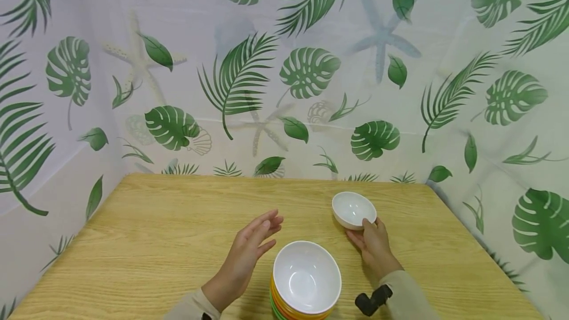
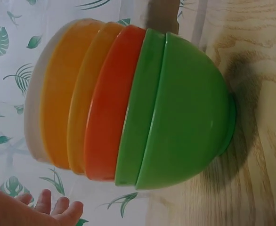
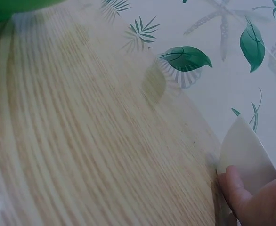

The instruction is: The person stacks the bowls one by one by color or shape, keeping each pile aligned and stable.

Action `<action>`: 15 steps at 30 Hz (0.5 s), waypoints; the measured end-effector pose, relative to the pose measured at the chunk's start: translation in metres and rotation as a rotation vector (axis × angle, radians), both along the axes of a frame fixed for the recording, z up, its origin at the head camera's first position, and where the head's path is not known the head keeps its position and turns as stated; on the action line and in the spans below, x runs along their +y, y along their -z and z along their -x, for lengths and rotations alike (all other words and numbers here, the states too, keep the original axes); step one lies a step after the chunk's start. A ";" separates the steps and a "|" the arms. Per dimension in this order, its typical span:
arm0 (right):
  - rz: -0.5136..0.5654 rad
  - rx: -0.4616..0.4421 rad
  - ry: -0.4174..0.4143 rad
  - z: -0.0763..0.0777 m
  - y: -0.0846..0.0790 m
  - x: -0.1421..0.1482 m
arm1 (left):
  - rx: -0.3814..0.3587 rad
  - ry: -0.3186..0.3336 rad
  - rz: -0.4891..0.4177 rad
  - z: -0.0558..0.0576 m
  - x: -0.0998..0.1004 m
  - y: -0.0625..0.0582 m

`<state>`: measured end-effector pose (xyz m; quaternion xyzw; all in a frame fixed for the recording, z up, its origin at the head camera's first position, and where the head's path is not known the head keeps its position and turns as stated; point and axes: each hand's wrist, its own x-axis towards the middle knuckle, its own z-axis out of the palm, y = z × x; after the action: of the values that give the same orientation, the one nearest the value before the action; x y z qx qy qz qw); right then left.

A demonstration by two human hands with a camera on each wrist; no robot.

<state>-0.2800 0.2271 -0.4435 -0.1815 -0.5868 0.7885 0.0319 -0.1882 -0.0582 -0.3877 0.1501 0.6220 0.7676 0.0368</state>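
At the right of the table my right hand (image 1: 375, 248) grips the near rim of a white bowl (image 1: 353, 209), thumb over the edge and fingers beneath. In the right wrist view the same white bowl (image 3: 246, 155) appears side-on, tilted. A stack of nested bowls (image 1: 306, 278) stands near the table's front, its top bowl white inside. The left wrist view shows the stack's sides: green bowls (image 2: 185, 117) lowest, then a red-orange bowl (image 2: 112, 103), yellow-orange ones and a white one (image 2: 34, 113). My left hand (image 1: 249, 246) hovers left of the stack, fingers extended, holding nothing.
The wooden table (image 1: 169, 231) runs back to a white cloth (image 1: 275, 78) printed with green leaves and starfish, which also hangs along the left and right sides. A black strap (image 1: 373, 300) sits on the right sleeve.
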 end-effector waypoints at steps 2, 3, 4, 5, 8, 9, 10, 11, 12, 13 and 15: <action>-0.001 0.000 0.000 0.000 -0.001 0.000 | -0.012 0.012 0.012 0.002 -0.001 0.001; 0.001 0.001 -0.003 -0.001 -0.001 0.000 | -0.019 0.017 0.012 0.003 -0.001 0.001; 0.003 0.002 -0.010 -0.001 -0.001 0.000 | -0.026 0.019 0.012 0.004 -0.001 0.002; 0.005 0.004 -0.017 -0.001 -0.001 0.000 | -0.034 0.021 0.010 0.004 -0.002 0.003; 0.015 0.009 -0.038 -0.002 -0.002 -0.001 | -0.048 0.024 0.005 0.005 -0.002 0.006; 0.017 0.012 -0.043 -0.003 -0.002 -0.002 | -0.054 0.025 0.004 0.006 -0.002 0.007; 0.022 0.015 -0.045 -0.004 -0.002 -0.003 | -0.059 0.023 0.004 0.006 -0.002 0.008; 0.025 0.017 -0.047 -0.005 -0.002 -0.004 | -0.061 0.021 0.004 0.007 -0.002 0.009; 0.023 0.021 -0.053 -0.006 -0.002 -0.005 | -0.062 0.018 0.004 0.008 -0.002 0.011; 0.017 0.026 -0.059 -0.008 -0.003 -0.006 | -0.064 0.012 0.005 0.009 -0.002 0.012; 0.008 0.042 -0.079 -0.011 -0.004 -0.009 | -0.067 0.000 0.005 0.011 -0.003 0.014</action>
<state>-0.2689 0.2180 -0.4396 -0.1417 -0.5895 0.7952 0.0122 -0.1993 -0.0607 -0.4014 0.1242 0.6222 0.7708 0.0578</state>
